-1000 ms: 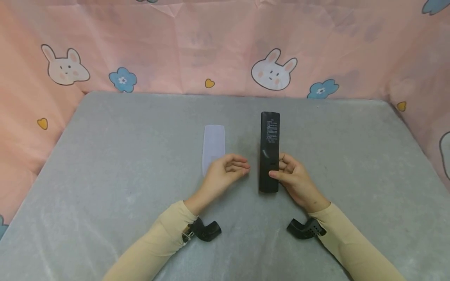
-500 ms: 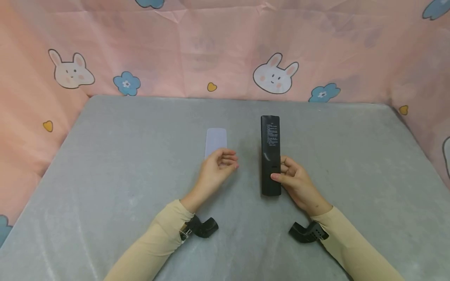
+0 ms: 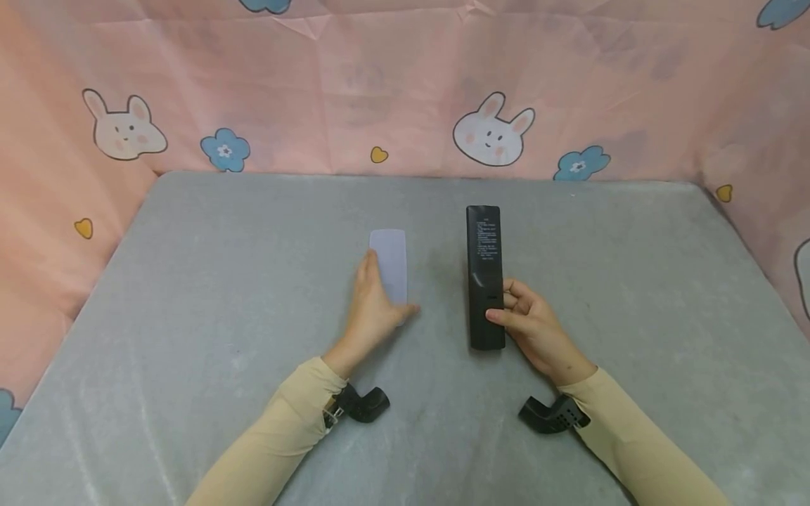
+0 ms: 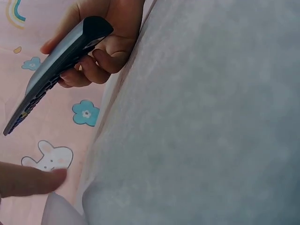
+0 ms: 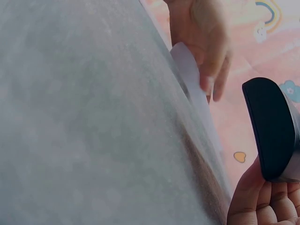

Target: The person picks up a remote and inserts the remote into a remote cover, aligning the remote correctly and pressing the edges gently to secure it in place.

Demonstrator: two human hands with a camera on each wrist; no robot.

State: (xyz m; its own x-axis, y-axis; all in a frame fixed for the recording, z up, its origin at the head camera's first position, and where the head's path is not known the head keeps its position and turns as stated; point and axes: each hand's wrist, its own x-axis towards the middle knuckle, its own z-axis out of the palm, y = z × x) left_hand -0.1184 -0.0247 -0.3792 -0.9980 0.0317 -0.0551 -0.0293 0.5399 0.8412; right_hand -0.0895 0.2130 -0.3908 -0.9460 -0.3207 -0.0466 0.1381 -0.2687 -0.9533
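Note:
My right hand (image 3: 538, 327) holds a black remote control (image 3: 484, 274) by its lower end, thumb on top and fingers beneath. Its back, with white print, faces up in the head view; buttons show on its underside in the left wrist view. To its left lies a pale lavender, long piece with rounded corners (image 3: 394, 261) on the table. My left hand (image 3: 369, 306) is spread over this piece's near part, thumb at its right and fingers along its left edge. Whether they touch it cannot be made out. The right wrist view shows the piece (image 5: 190, 68) beside that hand.
A grey cloth covers the table (image 3: 253, 281). Behind and at the sides hangs a pink curtain (image 3: 405, 84) printed with rabbits, flowers and hearts. Black wrist cameras (image 3: 363, 404) sit on both forearms over beige sleeves.
My left hand has moved left from beside the remote control to over the pale piece, and its fingers have spread from a loose curl. The right hand keeps holding the remote control.

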